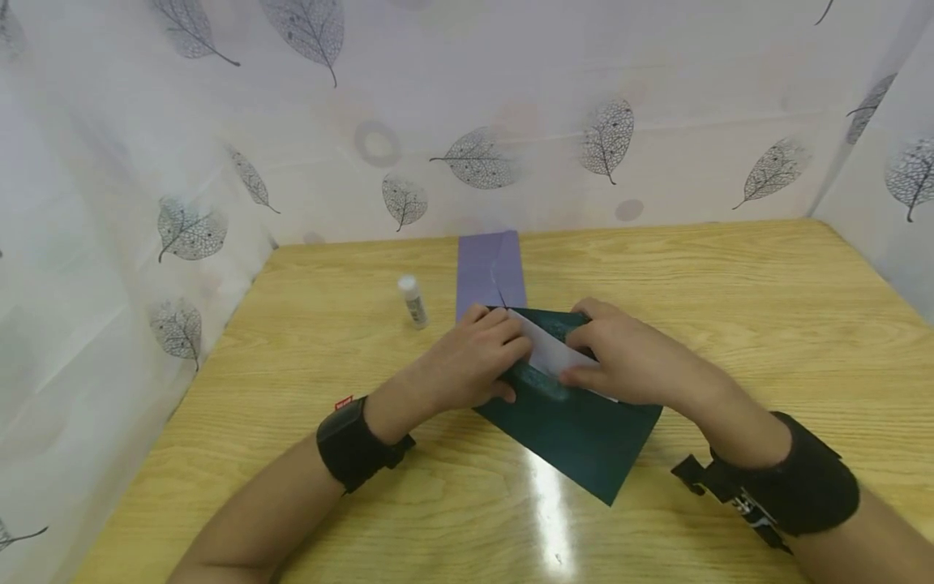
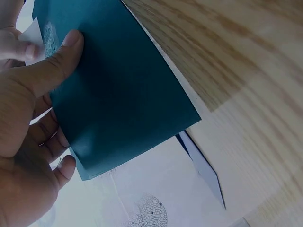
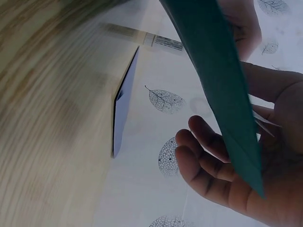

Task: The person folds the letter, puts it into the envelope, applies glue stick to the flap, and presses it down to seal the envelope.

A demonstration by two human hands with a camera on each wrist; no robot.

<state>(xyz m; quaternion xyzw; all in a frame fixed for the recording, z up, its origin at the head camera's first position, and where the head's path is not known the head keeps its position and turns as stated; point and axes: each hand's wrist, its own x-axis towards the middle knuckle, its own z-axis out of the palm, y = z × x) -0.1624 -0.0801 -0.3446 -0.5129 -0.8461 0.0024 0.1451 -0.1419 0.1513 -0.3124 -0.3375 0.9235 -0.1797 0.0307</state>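
Both hands at the mouth of a green envelope, white paper part-way in

Nearest us, a dark strap [image 1: 353, 446] circles the left wrist and another strap [image 1: 791, 474] the right. Beyond them the lower corner of the green envelope [image 1: 576, 442] points towards us, the envelope slanting between the two hands above the wooden table [image 1: 350, 292]. The left hand [image 1: 477, 357] grips its left side, thumb laid across the face and fingers behind. The right hand [image 1: 631, 357] has its fingers curled and its thumb pressed on the white paper [image 1: 543, 349], which sits along the envelope's mouth; we cannot fairly tell whether those fingers pinch the paper alone or the green layer with it.

We judge the step in hand to be fitting the paper into the pocket. The next move, as we read it, calls for the left hand to keep its grip steady while the right eases the paper evenly downwards, with no creased edge.

Farther off, a purple envelope [image 1: 477, 272] lies flat just past the green one, a white-capped tube [image 1: 413, 302] stands to its left, and a leaf-printed sheet [image 1: 540, 97] hangs behind the table.
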